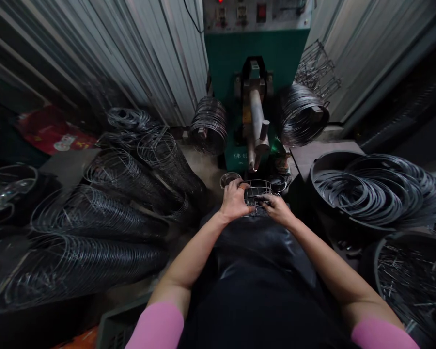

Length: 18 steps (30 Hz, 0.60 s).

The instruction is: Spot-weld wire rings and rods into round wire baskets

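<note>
A small round wire basket (258,185) sits in front of me, just below the electrode tip of a green spot welder (221,53). My left hand (235,198) is closed round its left side, thumb toward me and fingers over the wires. At the near right side, my right hand (276,207) has its fingers pressed together at the wires; whether a small piece lies between them is too dark to make out. The welder's arm (256,111) points down toward the basket. A wire ring (230,179) shows just beyond my left hand.
Stacked wire rings (101,213) crowd the left. A black tub (316,179) of wire rings (359,194) and a bin (380,257) of short wire pieces (410,276) stand at right. Wire coils (209,123) flank the welder. A green crate (112,320) is at lower left.
</note>
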Motion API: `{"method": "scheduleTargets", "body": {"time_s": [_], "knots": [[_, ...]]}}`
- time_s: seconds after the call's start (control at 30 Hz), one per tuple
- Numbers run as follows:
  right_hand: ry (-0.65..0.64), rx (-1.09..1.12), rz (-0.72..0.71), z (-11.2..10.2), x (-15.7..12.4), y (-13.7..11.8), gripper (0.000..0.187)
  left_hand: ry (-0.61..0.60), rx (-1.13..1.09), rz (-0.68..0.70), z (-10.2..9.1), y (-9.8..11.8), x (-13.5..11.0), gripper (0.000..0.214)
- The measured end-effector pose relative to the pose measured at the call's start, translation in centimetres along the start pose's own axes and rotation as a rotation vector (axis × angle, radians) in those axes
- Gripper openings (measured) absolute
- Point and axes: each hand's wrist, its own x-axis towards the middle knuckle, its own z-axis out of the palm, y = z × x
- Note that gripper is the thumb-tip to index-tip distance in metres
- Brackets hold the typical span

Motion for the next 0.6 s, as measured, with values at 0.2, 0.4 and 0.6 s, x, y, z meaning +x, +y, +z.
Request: {"method": "scheduleTargets", "body": {"time_s": [0.2, 0.4, 0.6], "knots": [[-0.137, -0.045, -0.137, -1.2, 0.4, 0.5, 0.03, -0.033, -0.09, -0.018, -0.4, -0.8, 0.6, 0.066], [-0.123, -0.056, -0.154, -1.0, 1.1, 0.7, 0.024, -0.057, -0.158, -0.029, -0.2, -1.6, 1.4, 0.066], [-0.108, -0.059, -0.17, -1.0, 1.8, 1.2, 0.023, -0.056, -0.164, -0.029, -0.3, -2.2, 2.3, 0.067]]}}
